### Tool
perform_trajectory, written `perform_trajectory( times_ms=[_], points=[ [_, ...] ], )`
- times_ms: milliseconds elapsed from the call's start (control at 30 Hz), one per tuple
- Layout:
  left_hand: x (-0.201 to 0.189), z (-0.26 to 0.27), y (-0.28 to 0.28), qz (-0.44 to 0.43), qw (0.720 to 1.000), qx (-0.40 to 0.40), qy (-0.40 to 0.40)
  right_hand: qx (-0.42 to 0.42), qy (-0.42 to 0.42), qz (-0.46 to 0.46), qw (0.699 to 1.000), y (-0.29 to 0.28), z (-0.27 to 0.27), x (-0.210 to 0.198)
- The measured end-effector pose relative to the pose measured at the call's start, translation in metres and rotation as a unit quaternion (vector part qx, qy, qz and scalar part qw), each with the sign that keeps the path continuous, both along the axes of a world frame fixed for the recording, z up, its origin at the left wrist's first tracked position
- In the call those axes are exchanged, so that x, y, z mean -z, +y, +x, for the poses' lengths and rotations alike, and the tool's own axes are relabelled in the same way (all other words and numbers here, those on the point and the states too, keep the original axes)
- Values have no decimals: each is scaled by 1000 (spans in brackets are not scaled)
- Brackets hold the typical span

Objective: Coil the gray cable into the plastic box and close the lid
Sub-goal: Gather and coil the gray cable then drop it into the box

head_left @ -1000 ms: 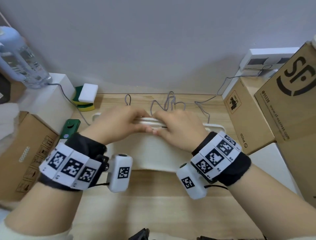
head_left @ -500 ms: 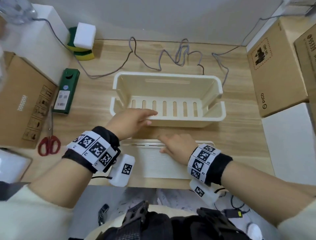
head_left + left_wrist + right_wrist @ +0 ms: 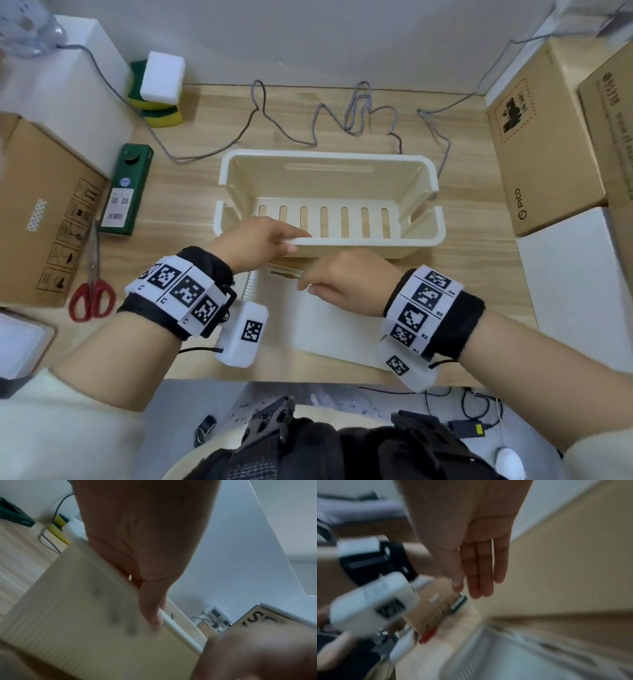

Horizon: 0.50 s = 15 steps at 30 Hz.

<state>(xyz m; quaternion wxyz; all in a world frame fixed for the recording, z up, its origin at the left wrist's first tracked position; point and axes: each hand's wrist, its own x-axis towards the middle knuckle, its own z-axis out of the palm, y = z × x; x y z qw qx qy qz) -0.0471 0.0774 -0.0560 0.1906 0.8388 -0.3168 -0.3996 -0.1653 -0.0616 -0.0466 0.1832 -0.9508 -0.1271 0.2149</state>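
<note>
The cream plastic box (image 3: 325, 185) stands open in the middle of the wooden table. Its ribbed lid (image 3: 325, 325) lies flat on the table just in front of it. My left hand (image 3: 294, 241) pinches the box's near wall (image 3: 85, 615), thumb (image 3: 150, 612) along the rim outside and fingers inside. My right hand (image 3: 308, 286) hovers over the lid's far edge, its fingers (image 3: 479, 581) straight and empty. The gray cable (image 3: 356, 109) lies in loose loops on the table behind the box, running off to both sides.
A green carton (image 3: 126, 192) and red scissors (image 3: 90, 291) lie left of the box, sponges (image 3: 157, 89) at the back left. Cardboard boxes stand at the left (image 3: 41, 205) and right (image 3: 541, 137). The table's front edge is just behind the lid.
Both hands have lifted the lid off the box and laid it on the table in front. My left hand has gone to the box's near wall; my right has let go of the lid.
</note>
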Motion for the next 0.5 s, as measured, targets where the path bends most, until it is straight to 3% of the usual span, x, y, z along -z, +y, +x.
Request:
perform_trajectory(
  times_ms=[100,233,300,400,500],
  points=[
    [-13,11,-3,-43,999,11,-12,68,-87,49,993,-9,26,-35],
    [-28,42,-12,-154,974,-139,-89,192,-116,54,973,-44,65,-39],
    [-33,58,-21,-120,972,-144,-139,228,-69,-1,971,-62,84,-33],
    [-30,80,-37,-6,977,-58,-207,255,29,-97,962,-78,106,-19],
    [-20,106,-47,76,979,-22,-189,237,97,-153,954,-89,124,-6]
  ],
)
